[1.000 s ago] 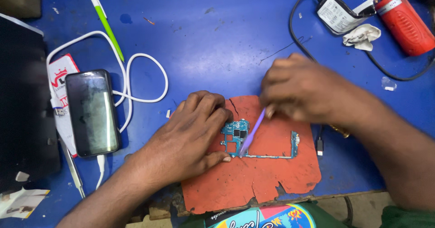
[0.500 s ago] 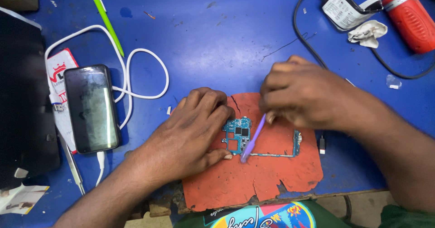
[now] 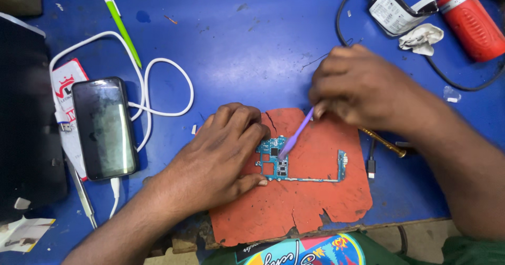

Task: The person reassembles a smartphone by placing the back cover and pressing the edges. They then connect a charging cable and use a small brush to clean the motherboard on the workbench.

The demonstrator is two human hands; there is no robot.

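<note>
**Caller:** Pressing down near the middle of the bench, the left hand [image 3: 221,157] lies flat on the left part of an orange mat [image 3: 310,202], fingers curled over the left end of a small teal circuit board [image 3: 276,162], thumb tip touching the board's near edge.

**Partner:** And the right hand [image 3: 363,88]?

**Caller:** Closed tight round a slim purple tool [image 3: 295,135], pinched between thumb and fingers. The tool slants down and left, its tip resting on the board's chip area, just beside the left fingertips.

**Partner:** Where does the board sit exactly?

**Caller:** On the mat, left of its centre. A thin strip runs right from it along the near side to a small upright piece. The mat itself is cracked and ragged at its near edge, lying on a blue table [image 3: 252,44].

**Partner:** What's around them?

**Caller:** Far left, a dark phone [image 3: 104,128] lies screen up, a white cable [image 3: 158,86] looping beside it, a green and white pen [image 3: 122,27] farther off. Far right, a red cylinder-shaped tool [image 3: 470,23], a white charger [image 3: 392,13] with a black cord, and a crumpled white tissue [image 3: 421,37]. A brass-coloured rod [image 3: 383,141] pokes out beneath the right wrist, just off the mat's right edge.
</note>
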